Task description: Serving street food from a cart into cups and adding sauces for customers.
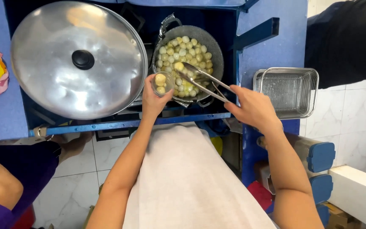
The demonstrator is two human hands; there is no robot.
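My left hand holds a small clear cup with pale yellow balls in it, right at the near rim of a grey pan. The pan is full of small round pale balls. My right hand grips metal tongs whose tips pinch one ball just above the pan, close to the cup. A white apron covers my front below the hands.
A large domed metal lid with a black knob covers a wok at left. A wire mesh basket sits at right on the blue cart. Another person sits at lower left; someone in dark clothes stands at upper right.
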